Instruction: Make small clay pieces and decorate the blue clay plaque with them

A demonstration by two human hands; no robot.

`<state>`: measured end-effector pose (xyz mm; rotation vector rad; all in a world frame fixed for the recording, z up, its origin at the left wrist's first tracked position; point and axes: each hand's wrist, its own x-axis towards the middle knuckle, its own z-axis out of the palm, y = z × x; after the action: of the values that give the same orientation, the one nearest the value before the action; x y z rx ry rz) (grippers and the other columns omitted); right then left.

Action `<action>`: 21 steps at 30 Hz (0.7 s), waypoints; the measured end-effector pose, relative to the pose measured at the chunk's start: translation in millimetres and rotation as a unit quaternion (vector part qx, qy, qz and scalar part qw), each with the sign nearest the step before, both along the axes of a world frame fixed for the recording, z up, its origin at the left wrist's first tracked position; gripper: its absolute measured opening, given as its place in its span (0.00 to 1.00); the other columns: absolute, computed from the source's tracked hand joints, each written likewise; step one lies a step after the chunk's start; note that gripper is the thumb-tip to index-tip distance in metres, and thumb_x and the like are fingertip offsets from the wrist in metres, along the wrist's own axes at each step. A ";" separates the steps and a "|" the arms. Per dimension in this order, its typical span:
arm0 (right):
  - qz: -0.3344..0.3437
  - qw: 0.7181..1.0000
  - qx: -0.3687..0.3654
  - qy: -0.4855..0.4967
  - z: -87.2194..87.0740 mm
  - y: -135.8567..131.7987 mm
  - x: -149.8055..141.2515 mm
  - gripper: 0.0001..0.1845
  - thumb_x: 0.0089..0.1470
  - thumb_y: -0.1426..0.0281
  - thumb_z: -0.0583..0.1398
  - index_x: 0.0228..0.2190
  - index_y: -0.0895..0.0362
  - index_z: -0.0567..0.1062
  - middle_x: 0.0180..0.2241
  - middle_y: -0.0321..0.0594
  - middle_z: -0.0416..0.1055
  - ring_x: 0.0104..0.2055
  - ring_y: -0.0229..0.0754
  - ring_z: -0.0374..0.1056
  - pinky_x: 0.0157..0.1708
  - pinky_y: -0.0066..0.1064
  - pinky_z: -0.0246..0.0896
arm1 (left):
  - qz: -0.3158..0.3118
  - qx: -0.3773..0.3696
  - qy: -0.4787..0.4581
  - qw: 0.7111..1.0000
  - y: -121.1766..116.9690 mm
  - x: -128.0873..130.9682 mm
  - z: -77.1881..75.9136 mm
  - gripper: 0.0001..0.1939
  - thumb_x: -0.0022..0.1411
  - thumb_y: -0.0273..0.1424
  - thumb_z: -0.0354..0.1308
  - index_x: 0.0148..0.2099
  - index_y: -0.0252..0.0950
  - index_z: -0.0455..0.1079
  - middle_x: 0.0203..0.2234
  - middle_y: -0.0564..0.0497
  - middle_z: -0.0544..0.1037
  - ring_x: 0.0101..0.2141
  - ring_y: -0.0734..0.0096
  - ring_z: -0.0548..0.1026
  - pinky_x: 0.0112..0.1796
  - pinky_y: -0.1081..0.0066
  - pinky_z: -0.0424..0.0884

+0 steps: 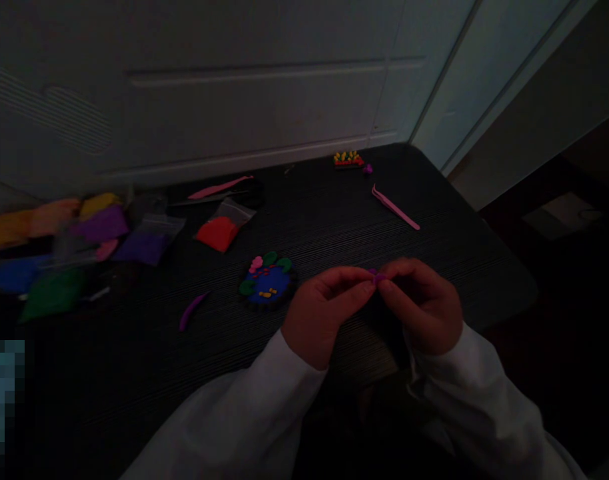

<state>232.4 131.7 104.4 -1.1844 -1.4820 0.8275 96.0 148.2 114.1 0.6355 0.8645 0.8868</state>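
Note:
Between my two hands is a small piece of purple clay, pinched at the fingertips and partly covered by them. My left hand grips its left side with thumb and forefinger; my right hand pinches the other side. Left of my left hand lies a round clay pond with a dark rim, blue middle, green pads and a pink flower. A curved strip of purple clay rests farther left on the dark table.
Pink tweezers lie beyond my right hand. Near the wall sit a clay flower box and a purple bit. Scissors, a bag of red clay and several bags of coloured clay, including a green one, spread leftward.

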 end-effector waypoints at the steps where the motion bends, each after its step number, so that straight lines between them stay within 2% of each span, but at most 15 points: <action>1: 0.003 1.000 0.001 0.002 -0.1 -0.2 0.1 0.04 0.47 0.74 0.57 0.28 0.54 0.69 0.25 0.33 0.66 0.29 0.35 0.62 0.29 0.29 0.58 | 0.001 0.000 0.000 1.000 0.2 -0.3 -0.4 0.04 0.45 0.27 0.60 0.28 0.36 0.72 0.20 0.57 0.72 0.24 0.81 0.66 0.29 0.76 0.62; 13: 0.030 0.999 0.010 0.023 0.4 0.7 1.6 0.03 0.47 0.74 0.57 0.28 0.55 0.70 0.25 0.35 0.67 0.30 0.36 0.63 0.29 0.31 0.58 | 0.000 -0.030 -0.028 0.999 0.5 1.4 5.2 0.02 0.44 0.26 0.60 0.26 0.34 0.70 0.21 0.55 0.70 0.24 0.79 0.65 0.28 0.75 0.58; 21: 0.038 0.998 0.004 0.040 1.6 0.6 1.8 0.03 0.46 0.74 0.57 0.27 0.55 0.70 0.25 0.35 0.67 0.30 0.37 0.63 0.29 0.32 0.58 | -0.014 -0.002 -0.013 1.000 -1.2 -1.1 2.8 0.03 0.45 0.26 0.60 0.27 0.35 0.70 0.20 0.57 0.70 0.24 0.80 0.65 0.28 0.75 0.60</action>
<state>234.1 132.3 105.9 -1.0819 -1.4703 0.9109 94.9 147.0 116.9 0.6293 0.8325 0.8660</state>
